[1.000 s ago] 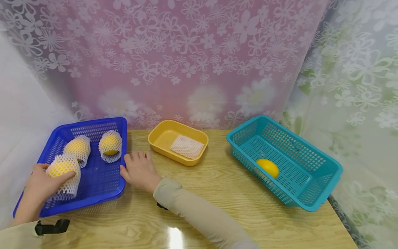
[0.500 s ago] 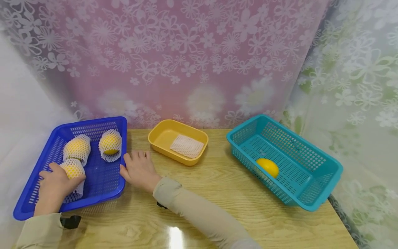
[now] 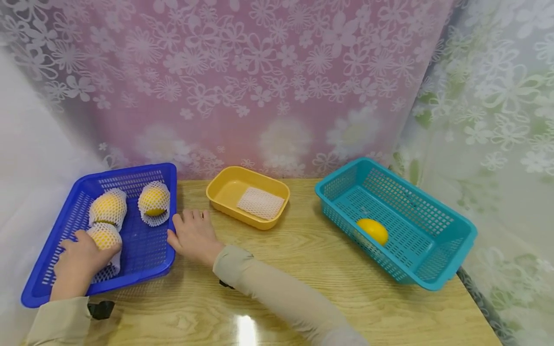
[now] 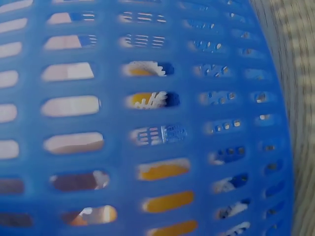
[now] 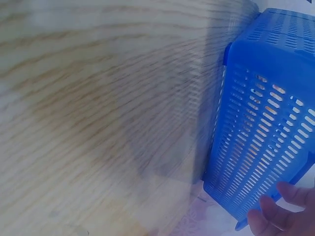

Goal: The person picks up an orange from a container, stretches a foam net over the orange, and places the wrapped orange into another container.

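Observation:
My left hand (image 3: 80, 259) holds a yellow fruit in a white foam net (image 3: 105, 236) at the near left of the blue basket (image 3: 143, 257). Two more netted yellow fruits lie in that basket: one (image 3: 108, 205) just behind the held one, another (image 3: 154, 199) at the back right. The right hand (image 3: 195, 235) grips the basket's right rim, thumb over the edge. From the left wrist, the slotted blue wall (image 4: 113, 118) hides most of the hand; yellow shows through the slots. In the right wrist view, fingers (image 5: 280, 211) touch the rim.
A yellow tray (image 3: 225, 190) with a flat white foam net (image 3: 261, 203) stands at the back middle of the wooden table (image 3: 277, 259). To the right is a teal basket (image 3: 415, 240) with a bare yellow fruit (image 3: 373, 231). Floral curtains hang behind and at the right.
My left hand has moved right and set the netted fruit lower into the blue basket, against the one behind it. The right hand has stayed at the rim.

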